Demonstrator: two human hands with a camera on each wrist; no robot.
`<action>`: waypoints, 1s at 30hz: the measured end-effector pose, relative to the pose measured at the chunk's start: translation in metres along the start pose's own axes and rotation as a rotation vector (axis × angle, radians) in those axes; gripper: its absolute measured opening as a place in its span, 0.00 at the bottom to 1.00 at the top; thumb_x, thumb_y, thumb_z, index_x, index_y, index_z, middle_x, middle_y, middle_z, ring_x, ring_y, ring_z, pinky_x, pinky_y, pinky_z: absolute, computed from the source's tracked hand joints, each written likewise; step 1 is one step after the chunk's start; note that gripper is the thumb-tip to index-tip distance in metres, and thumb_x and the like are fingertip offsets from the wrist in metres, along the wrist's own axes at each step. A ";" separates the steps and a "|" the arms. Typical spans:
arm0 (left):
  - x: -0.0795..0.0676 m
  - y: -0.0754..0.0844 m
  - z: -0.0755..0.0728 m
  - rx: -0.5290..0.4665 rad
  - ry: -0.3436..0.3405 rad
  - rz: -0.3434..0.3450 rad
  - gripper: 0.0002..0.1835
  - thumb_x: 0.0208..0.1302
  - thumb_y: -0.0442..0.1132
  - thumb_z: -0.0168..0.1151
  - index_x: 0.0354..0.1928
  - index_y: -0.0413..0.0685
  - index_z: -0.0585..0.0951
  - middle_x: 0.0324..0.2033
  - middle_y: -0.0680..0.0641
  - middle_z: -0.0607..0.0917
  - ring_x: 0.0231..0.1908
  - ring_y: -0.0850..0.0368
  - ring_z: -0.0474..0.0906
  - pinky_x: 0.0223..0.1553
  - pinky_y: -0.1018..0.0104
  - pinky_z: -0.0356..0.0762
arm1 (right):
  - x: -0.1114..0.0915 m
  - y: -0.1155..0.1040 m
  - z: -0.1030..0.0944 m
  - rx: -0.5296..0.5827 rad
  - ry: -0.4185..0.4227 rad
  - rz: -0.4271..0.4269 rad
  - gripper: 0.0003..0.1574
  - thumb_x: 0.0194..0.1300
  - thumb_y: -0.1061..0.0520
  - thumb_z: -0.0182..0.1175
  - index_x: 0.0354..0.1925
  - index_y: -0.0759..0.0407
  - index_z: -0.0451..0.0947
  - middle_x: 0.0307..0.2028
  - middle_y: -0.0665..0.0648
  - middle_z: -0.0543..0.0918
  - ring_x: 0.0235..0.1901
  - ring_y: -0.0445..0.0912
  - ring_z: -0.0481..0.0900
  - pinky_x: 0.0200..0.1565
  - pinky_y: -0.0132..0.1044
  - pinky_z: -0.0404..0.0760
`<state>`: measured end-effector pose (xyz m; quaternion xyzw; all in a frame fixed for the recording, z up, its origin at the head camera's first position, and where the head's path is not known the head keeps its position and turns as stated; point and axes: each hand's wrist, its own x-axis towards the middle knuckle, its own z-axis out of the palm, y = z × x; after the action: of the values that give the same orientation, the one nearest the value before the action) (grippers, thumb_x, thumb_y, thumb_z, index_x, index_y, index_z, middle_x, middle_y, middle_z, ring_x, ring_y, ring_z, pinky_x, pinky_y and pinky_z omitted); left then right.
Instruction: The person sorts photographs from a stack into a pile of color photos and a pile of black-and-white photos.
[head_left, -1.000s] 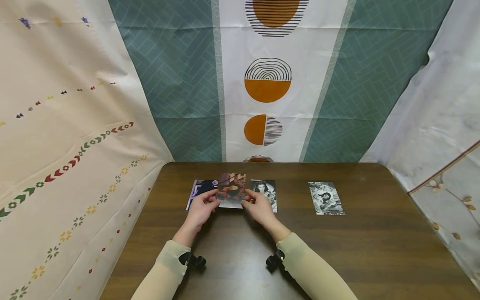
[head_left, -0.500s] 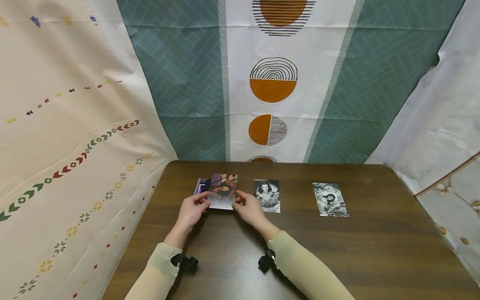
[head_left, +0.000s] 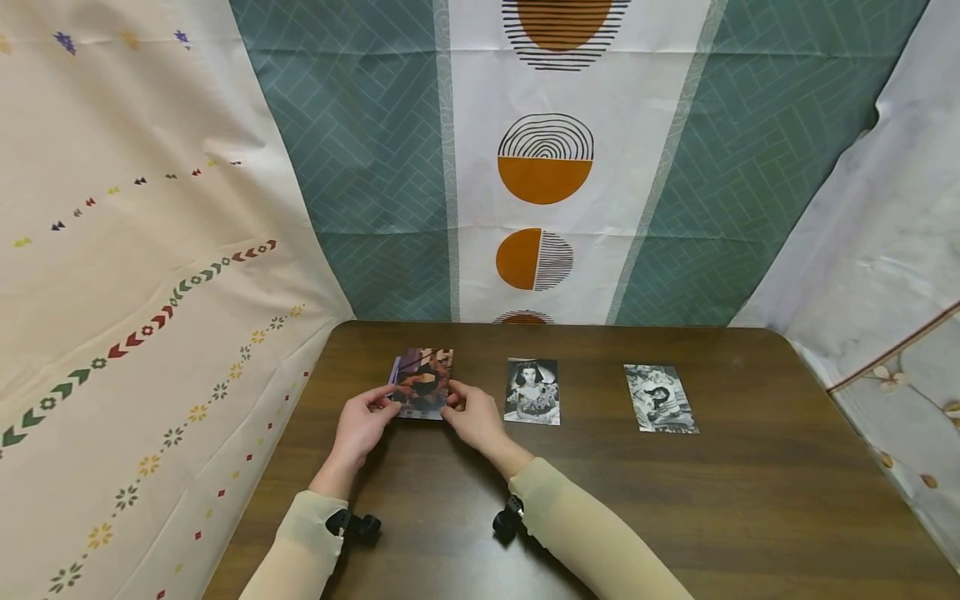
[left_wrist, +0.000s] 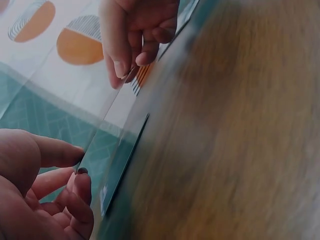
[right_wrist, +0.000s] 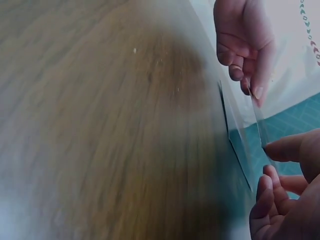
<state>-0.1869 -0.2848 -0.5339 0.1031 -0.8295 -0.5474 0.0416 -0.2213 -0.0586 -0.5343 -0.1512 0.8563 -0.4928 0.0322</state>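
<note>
A colour photo card [head_left: 424, 382] with reddish-brown figures is held between both hands above the left part of the table. My left hand [head_left: 362, 427] pinches its left edge; my right hand [head_left: 478, 418] pinches the lower right edge. Seen nearly edge-on in the left wrist view, the card [left_wrist: 103, 117] hovers a little above the tabletop. Beneath it lies a purple-blue photo [head_left: 394, 368], mostly covered, with only a strip at the left showing. To the right lies a black-and-white portrait photo [head_left: 532, 392], apart from my right hand.
Another black-and-white photo [head_left: 662, 399] lies slightly tilted farther right on the brown wooden table [head_left: 735, 500]. A patterned cloth [head_left: 543, 208] hangs behind the table's back edge, and light cloths hang at both sides.
Both hands have moved left with the colour card, from between the purple-blue photo and the portrait to over the purple-blue one. The portrait is now fully uncovered.
</note>
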 end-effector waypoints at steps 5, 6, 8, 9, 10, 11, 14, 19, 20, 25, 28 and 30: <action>0.003 -0.005 -0.009 0.046 0.033 -0.002 0.22 0.73 0.36 0.68 0.66 0.38 0.84 0.43 0.42 0.82 0.40 0.50 0.75 0.37 0.65 0.71 | 0.004 -0.008 0.013 -0.008 -0.012 0.023 0.37 0.67 0.58 0.71 0.72 0.63 0.77 0.45 0.52 0.88 0.36 0.38 0.80 0.43 0.37 0.79; 0.004 -0.006 -0.010 0.056 0.037 -0.007 0.22 0.73 0.36 0.68 0.66 0.38 0.83 0.44 0.42 0.82 0.41 0.49 0.75 0.39 0.64 0.71 | 0.005 -0.009 0.016 -0.015 -0.013 0.029 0.37 0.67 0.58 0.71 0.72 0.62 0.77 0.45 0.52 0.88 0.36 0.38 0.80 0.43 0.37 0.79; 0.007 -0.009 -0.012 0.079 0.037 -0.017 0.22 0.74 0.37 0.67 0.67 0.37 0.83 0.44 0.42 0.82 0.44 0.48 0.74 0.42 0.62 0.70 | 0.007 -0.011 0.020 -0.031 -0.015 0.037 0.37 0.67 0.57 0.71 0.72 0.62 0.78 0.45 0.52 0.88 0.37 0.39 0.81 0.44 0.38 0.80; 0.008 -0.010 -0.012 0.088 0.034 -0.022 0.23 0.74 0.37 0.67 0.67 0.37 0.82 0.44 0.43 0.82 0.45 0.47 0.74 0.43 0.61 0.70 | 0.008 -0.012 0.022 -0.041 -0.015 0.043 0.37 0.67 0.57 0.71 0.72 0.62 0.78 0.45 0.51 0.88 0.37 0.39 0.82 0.44 0.39 0.80; 0.009 -0.011 -0.012 0.103 0.034 -0.025 0.23 0.74 0.37 0.67 0.67 0.37 0.82 0.43 0.43 0.82 0.45 0.47 0.74 0.43 0.61 0.70 | 0.009 -0.012 0.023 -0.051 -0.013 0.049 0.36 0.67 0.57 0.71 0.71 0.61 0.78 0.44 0.51 0.88 0.38 0.40 0.82 0.45 0.39 0.80; 0.010 -0.012 -0.012 0.118 0.030 -0.026 0.23 0.74 0.37 0.67 0.67 0.37 0.82 0.43 0.43 0.82 0.45 0.46 0.74 0.44 0.60 0.70 | 0.010 -0.012 0.025 -0.064 -0.010 0.054 0.36 0.66 0.57 0.71 0.71 0.61 0.79 0.44 0.50 0.88 0.38 0.40 0.82 0.45 0.40 0.81; 0.012 -0.013 -0.011 0.154 0.006 -0.023 0.25 0.74 0.37 0.67 0.68 0.35 0.81 0.42 0.43 0.80 0.44 0.46 0.74 0.44 0.59 0.70 | 0.012 -0.011 0.028 -0.115 -0.006 0.080 0.36 0.66 0.55 0.71 0.71 0.59 0.80 0.42 0.47 0.87 0.39 0.42 0.82 0.46 0.41 0.81; 0.014 -0.011 -0.010 0.198 -0.024 -0.022 0.27 0.74 0.39 0.67 0.70 0.35 0.79 0.42 0.43 0.79 0.44 0.44 0.74 0.44 0.56 0.71 | 0.016 -0.010 0.030 -0.201 -0.011 0.110 0.34 0.66 0.53 0.70 0.69 0.56 0.81 0.37 0.43 0.84 0.40 0.44 0.81 0.42 0.41 0.80; 0.014 -0.010 -0.010 0.207 -0.025 -0.027 0.28 0.74 0.39 0.67 0.71 0.35 0.79 0.43 0.43 0.79 0.44 0.44 0.74 0.45 0.55 0.71 | 0.016 -0.010 0.030 -0.212 -0.015 0.113 0.34 0.66 0.53 0.70 0.69 0.56 0.82 0.37 0.42 0.83 0.40 0.44 0.81 0.42 0.40 0.79; 0.015 -0.011 -0.009 0.239 -0.025 -0.027 0.28 0.74 0.40 0.67 0.71 0.34 0.78 0.43 0.42 0.80 0.46 0.44 0.75 0.47 0.54 0.72 | 0.017 -0.011 0.031 -0.248 -0.030 0.130 0.30 0.65 0.53 0.69 0.65 0.54 0.84 0.33 0.41 0.80 0.36 0.43 0.77 0.38 0.38 0.75; 0.015 -0.012 -0.008 0.246 -0.016 -0.023 0.27 0.73 0.39 0.67 0.70 0.34 0.79 0.43 0.42 0.81 0.45 0.43 0.75 0.47 0.54 0.72 | 0.018 -0.012 0.031 -0.272 -0.033 0.141 0.28 0.65 0.53 0.69 0.63 0.53 0.84 0.33 0.41 0.79 0.36 0.43 0.77 0.37 0.38 0.74; 0.016 -0.012 -0.007 0.250 -0.008 -0.024 0.27 0.73 0.40 0.67 0.69 0.34 0.80 0.42 0.42 0.81 0.45 0.43 0.75 0.46 0.55 0.72 | 0.018 -0.013 0.031 -0.288 -0.033 0.148 0.29 0.66 0.53 0.69 0.64 0.52 0.84 0.33 0.42 0.78 0.37 0.44 0.78 0.36 0.39 0.74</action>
<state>-0.1994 -0.2994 -0.5430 0.1150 -0.8900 -0.4408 0.0185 -0.2292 -0.0958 -0.5373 -0.0989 0.9262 -0.3588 0.0604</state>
